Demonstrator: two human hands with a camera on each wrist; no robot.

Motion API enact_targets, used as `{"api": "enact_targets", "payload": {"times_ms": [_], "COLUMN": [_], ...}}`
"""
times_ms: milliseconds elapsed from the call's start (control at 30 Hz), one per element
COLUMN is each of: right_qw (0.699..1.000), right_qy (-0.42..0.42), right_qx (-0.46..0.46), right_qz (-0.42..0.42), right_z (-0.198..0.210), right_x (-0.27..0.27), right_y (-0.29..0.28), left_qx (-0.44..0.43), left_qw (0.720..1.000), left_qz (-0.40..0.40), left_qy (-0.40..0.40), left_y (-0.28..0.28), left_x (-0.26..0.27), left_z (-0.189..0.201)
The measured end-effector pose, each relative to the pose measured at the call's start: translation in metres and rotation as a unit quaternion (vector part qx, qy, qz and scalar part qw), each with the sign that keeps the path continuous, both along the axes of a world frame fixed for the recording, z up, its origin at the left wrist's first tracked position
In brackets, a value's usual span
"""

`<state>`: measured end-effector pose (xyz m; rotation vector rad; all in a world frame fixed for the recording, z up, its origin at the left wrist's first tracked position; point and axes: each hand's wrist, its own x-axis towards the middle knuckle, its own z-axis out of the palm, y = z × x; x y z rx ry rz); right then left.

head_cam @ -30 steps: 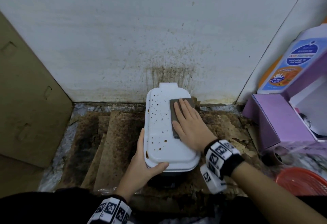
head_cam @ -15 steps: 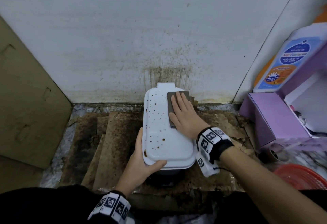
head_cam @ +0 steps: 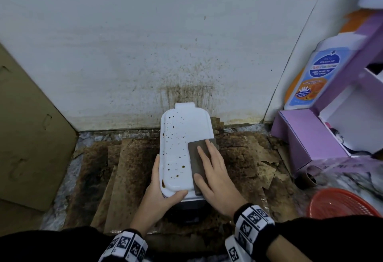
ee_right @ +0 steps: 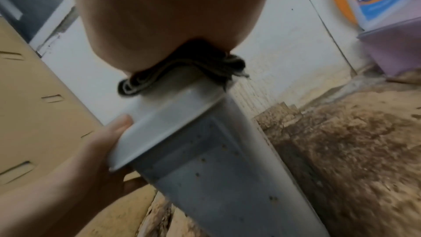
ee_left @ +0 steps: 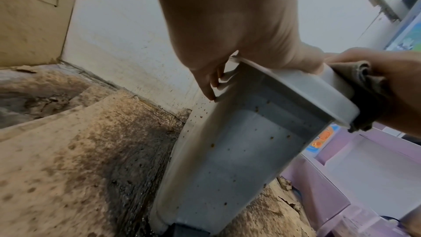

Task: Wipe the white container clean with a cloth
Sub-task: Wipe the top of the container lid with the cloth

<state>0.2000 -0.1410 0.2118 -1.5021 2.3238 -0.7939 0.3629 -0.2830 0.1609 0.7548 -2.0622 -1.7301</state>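
A white container (head_cam: 180, 137) with a brown-speckled lid stands on stained cardboard against the wall. Its far right part looks free of spots; brown specks cover the left side. My left hand (head_cam: 159, 191) grips the lid's near left corner, thumb on top, fingers along the left rim. My right hand (head_cam: 215, 174) lies flat, fingers straight, and presses a folded grey-brown cloth (head_cam: 195, 158) on the lid's near right part. The container's side (ee_left: 239, 150) is speckled too, and the cloth (ee_right: 182, 71) shows bunched under my palm at the lid's edge.
Stained cardboard sheets (head_cam: 124, 170) cover the floor. A brown cardboard panel (head_cam: 27, 137) leans at the left. A purple box (head_cam: 306, 137) and a blue-labelled bottle (head_cam: 315, 77) stand at the right, with a red basket (head_cam: 339, 203) near the lower right. The spattered wall (head_cam: 186, 54) is just behind.
My right hand has slid the cloth from the lid's far right end toward me to its near right part. The left hand keeps its hold on the near left corner.
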Motion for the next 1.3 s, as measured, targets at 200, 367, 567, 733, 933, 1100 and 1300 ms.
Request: {"api": "enact_targets", "payload": {"times_ms": [200, 367, 567, 733, 933, 1100, 1300], "right_qw": [0.999, 0.998, 0.992, 0.994, 0.998, 0.998, 0.988], "right_qy": [0.009, -0.027, -0.067, -0.05, -0.005, 0.009, 0.024], "right_qx": [0.027, 0.06, 0.104, 0.097, 0.049, -0.008, -0.051], "right_qz": [-0.037, -0.001, 0.012, 0.001, -0.027, -0.07, -0.143], "right_z": [0.0, 0.006, 0.011, 0.008, -0.003, -0.012, -0.025], "right_x": [0.011, -0.008, -0.047, -0.051, -0.029, 0.011, 0.046], "right_y": [-0.005, -0.018, -0.054, -0.057, -0.034, -0.001, 0.003], "left_qx": [0.001, 0.009, 0.023, 0.01, -0.001, -0.004, 0.0], "left_qw": [1.0, 1.0, 1.0, 1.0, 1.0, 1.0, 1.0], "left_qz": [0.006, 0.002, -0.006, -0.006, 0.0, 0.002, 0.004], "left_qy": [-0.001, -0.003, -0.003, -0.008, -0.017, -0.017, -0.013], "left_y": [0.001, -0.005, -0.005, -0.001, 0.001, 0.001, 0.002], "left_x": [0.0, 0.002, 0.003, 0.003, 0.004, 0.003, 0.002], "left_z": [-0.002, -0.001, 0.003, 0.005, 0.003, 0.002, 0.002]}}
